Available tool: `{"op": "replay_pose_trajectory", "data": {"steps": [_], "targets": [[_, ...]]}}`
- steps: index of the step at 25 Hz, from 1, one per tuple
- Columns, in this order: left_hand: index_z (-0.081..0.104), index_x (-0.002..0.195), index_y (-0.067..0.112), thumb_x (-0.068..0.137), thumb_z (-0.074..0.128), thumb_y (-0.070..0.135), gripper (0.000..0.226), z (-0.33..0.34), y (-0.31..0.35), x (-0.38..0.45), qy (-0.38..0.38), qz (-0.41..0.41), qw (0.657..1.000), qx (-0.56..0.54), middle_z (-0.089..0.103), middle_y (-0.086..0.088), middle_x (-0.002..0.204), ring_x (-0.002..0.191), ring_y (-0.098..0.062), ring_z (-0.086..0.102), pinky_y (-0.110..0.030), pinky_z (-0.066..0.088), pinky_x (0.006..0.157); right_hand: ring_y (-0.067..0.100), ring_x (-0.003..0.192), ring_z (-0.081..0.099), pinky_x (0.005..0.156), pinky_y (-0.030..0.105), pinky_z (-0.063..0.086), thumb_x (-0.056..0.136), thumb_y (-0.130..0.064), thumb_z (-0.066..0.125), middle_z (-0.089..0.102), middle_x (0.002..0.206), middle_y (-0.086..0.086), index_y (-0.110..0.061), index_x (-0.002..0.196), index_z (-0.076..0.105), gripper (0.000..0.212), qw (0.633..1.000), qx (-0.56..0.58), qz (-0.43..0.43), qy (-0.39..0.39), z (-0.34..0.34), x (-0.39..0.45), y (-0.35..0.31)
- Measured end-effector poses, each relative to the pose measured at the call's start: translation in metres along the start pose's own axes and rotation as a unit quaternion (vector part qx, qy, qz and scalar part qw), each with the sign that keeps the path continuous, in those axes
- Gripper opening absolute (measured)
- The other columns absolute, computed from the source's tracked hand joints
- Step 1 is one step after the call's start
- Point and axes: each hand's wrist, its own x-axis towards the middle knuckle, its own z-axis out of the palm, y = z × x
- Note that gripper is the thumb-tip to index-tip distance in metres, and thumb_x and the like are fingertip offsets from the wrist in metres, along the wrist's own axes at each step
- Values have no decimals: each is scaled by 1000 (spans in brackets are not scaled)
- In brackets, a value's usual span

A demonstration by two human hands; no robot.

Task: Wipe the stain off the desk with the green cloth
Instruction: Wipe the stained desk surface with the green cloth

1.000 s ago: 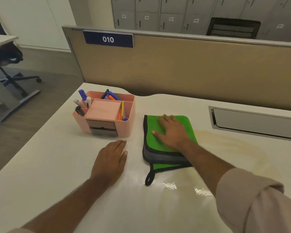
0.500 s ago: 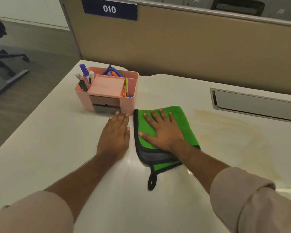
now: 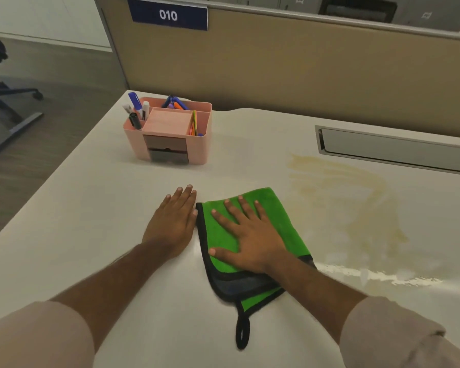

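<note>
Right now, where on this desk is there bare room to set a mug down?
Bare: the near-left desk beside the left hand, and between the pink organizer and the stain. Crowded: centre, with the right hand flat on the green cloth.

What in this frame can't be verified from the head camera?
- Desk under the green cloth: covered, so any stain beneath is hidden.
- Stain: its near edge is lost in glare.
- Right hand: palm contact unseen.
- Pink organizer: drawer contents hidden by its fronts.
</note>
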Motion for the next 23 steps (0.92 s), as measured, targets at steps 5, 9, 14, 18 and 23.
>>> {"op": "replay_pose_trajectory", "data": {"steps": [5,9,14,18,23], "targets": [[15,154,14,103,20,32,54,-8,8,14,0,9,1000,-3,10,0,164,151,-15,6,-32,3,123,23,150,-12,119,56,-4,79,-89,21,6,164,-2,-47,151,1,86,999,10,-32,-1,4,-54,-8],[15,154,15,102,20,33,55,0,36,51,-6,47,999,-6,10,0,164,151,-14,6,-31,2,123,20,149,-15,119,55,-4,80,-87,23,4,164,-2,-46,151,1,85,999,16,-31,3,3,-66,8],[12,154,15,103,21,34,56,4,39,68,3,54,998,-24,9,1,164,151,-12,5,-29,1,122,16,150,-11,119,49,-7,85,-83,25,6,164,-4,-42,152,2,82,998,35,-44,7,6,-65,-2],[16,154,13,102,27,29,55,12,43,92,22,17,996,-82,14,-1,164,151,-14,9,-29,3,122,14,150,-6,121,47,-2,91,-75,20,10,164,-4,-40,153,6,72,999,38,11,24,2,-44,26],[23,153,15,99,20,36,58,25,35,93,26,5,997,-75,22,0,162,150,-13,16,-28,5,121,15,150,-4,122,46,-3,94,-68,14,10,164,-3,-36,153,7,68,995,40,83,40,-5,-2,68]]}}
